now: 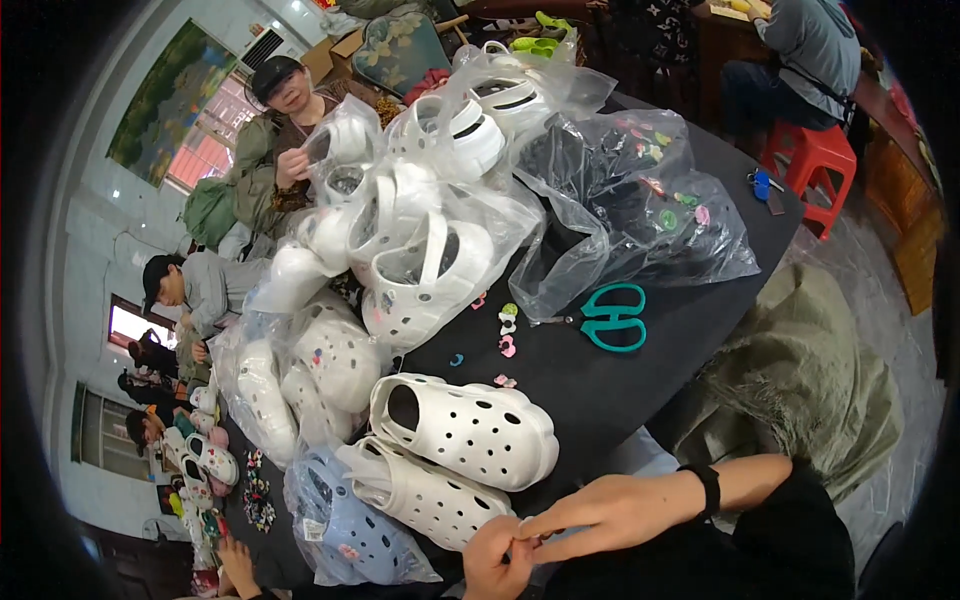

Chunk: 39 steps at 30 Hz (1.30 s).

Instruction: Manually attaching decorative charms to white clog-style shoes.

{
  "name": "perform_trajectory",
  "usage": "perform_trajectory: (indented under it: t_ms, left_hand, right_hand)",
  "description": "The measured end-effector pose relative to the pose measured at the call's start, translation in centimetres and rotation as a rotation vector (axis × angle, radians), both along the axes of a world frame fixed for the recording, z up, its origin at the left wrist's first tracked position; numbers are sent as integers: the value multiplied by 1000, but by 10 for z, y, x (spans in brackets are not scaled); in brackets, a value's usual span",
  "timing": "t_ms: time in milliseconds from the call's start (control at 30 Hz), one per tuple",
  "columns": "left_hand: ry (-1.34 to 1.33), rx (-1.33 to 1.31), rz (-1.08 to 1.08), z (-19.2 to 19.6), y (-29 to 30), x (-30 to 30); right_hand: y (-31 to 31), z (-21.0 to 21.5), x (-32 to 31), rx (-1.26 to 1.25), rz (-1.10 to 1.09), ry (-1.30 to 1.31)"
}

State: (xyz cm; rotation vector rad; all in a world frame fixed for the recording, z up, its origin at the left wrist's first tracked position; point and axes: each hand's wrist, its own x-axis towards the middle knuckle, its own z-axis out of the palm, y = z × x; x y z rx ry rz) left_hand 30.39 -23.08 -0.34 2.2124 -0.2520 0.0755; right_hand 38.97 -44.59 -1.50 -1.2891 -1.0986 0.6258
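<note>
At the table's near edge my left hand (493,562) is closed, thumb and fingers pinched together. My right hand (608,512), with a black band at its wrist, meets it with its fingertips pressed against the left ones. Whatever lies between them is too hidden to name. Just beyond are two white clogs (470,430) with round holes, side by side; the nearer one (430,497) almost touches my left hand. To their left rests a light blue clog (355,525) in a clear bag, with a pink charm on it. Small shoe charms (508,318) lie farther off.
Teal-handled scissors (612,318) lie on the black table (570,385). Bagged white clogs (430,270) are heaped at left and back. A clear bag of charms (660,215) sits at back right, near blue-headed keys (762,185). Other people work along the left; a red stool (815,165) stands right.
</note>
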Motion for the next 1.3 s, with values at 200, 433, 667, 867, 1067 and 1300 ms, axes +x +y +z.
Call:
perform_trajectory:
  t_ms: [200,433,667,867,1067,1300]
  left_hand:
    - [268,-270,145,7,-1,1]
    - [-310,288,136,8,15,1]
    - [-208,471,407,-16,35,-26]
    - [-119,359,522,-44,44,-39]
    - [-53,365,358,-37,78,-56]
    - [-52,391,256,-28,93,-56]
  right_hand:
    - [14,0,23,140,-236,-414]
    - [39,-23,156,-266,-572,-580]
    - [68,-45,143,-275,-426,-326]
    - [59,-38,82,-374,-453,-520]
    - [41,-40,48,-241,-465,-481]
    - [42,-46,99,-270,-631,-662]
